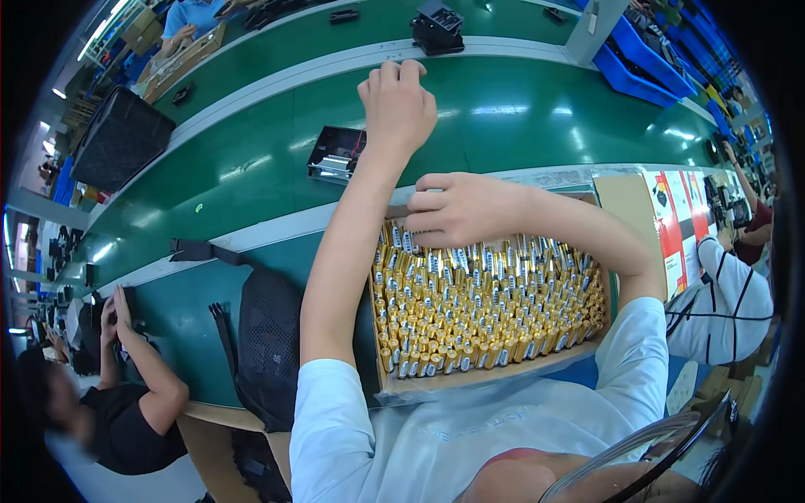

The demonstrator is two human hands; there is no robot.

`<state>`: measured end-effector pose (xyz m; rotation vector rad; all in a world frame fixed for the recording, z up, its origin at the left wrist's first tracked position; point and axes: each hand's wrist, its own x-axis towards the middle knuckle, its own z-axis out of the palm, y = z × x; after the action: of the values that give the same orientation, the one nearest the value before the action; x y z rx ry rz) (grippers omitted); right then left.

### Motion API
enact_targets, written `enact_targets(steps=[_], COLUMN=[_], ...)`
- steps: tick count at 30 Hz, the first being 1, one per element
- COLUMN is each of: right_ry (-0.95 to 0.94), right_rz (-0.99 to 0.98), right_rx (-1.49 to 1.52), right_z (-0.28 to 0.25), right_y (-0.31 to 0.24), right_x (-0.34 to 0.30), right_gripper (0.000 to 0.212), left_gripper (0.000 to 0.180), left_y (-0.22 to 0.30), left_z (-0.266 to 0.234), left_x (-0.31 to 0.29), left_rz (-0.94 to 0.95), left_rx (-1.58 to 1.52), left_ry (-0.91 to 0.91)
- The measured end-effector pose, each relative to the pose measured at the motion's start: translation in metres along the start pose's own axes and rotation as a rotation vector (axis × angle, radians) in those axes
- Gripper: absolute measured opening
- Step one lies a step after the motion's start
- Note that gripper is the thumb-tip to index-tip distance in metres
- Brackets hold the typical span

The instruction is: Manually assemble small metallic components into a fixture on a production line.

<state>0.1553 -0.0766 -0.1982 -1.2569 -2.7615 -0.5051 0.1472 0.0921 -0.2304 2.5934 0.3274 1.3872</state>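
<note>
An open cardboard box (394,387) stands before me, packed with rows of upright gold and silver batteries (486,310). My right hand (470,210) is over its far left corner, fingers curled down among the batteries; what they grip is hidden. My left hand (398,105) reaches farther out across the green work surface, next to the pale rail. Its fingers are bent closed, and the palm side is out of sight. Beside my left forearm lies an open black case (334,155) with red wires and a shiny metal part inside, partly covered by the arm.
A black mesh bag (268,335) with straps lies left of the box. Beyond the rail (319,54) stands a black device (438,29); blue bins (637,63) are at far right. A black crate (124,134) stands far left. Co-workers sit left, right and across.
</note>
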Motion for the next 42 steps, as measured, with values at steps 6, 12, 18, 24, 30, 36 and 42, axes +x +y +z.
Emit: enact_targets(steps=[6, 12, 18, 24, 30, 36, 42], right_ry=[-0.048, -0.030, 0.016, -0.048, 0.083, 0.215, 0.541], right_rz=[0.080, 0.129, 0.066, 0.039, 0.207, 0.807, 1.284], right_rx=[0.040, -0.010, -0.013, -0.051, 0.426, 1.391, 1.748], right_z=[0.011, 0.018, 0.031, 0.039, 0.020, 0.020, 0.043], right_y=[-0.003, -0.002, 0.002, 0.006, 0.018, 0.054, 0.059], right_x=[-0.002, -0.007, -0.010, -0.013, -0.018, -0.038, -0.047], right_gripper=[0.010, 0.014, 0.021, 0.021, 0.008, 0.015, 0.019], left_gripper=[0.029, 0.025, 0.024, 0.024, 0.024, 0.031, 0.042], left_y=[-0.004, -0.004, -0.008, -0.009, -0.011, -0.004, -0.005], left_z=[0.005, 0.004, 0.004, 0.005, 0.003, -0.004, -0.007], left_x=[-0.004, -0.005, -0.003, -0.005, -0.007, -0.003, -0.006], left_rz=[-0.026, -0.062, -0.071, -0.109, -0.154, -0.119, -0.129], left_rx=[-0.017, -0.008, -0.032, -0.142, -0.269, -0.422, -0.511], left_ry=[-0.014, -0.085, -0.095, -0.110, -0.154, -0.295, -0.392])
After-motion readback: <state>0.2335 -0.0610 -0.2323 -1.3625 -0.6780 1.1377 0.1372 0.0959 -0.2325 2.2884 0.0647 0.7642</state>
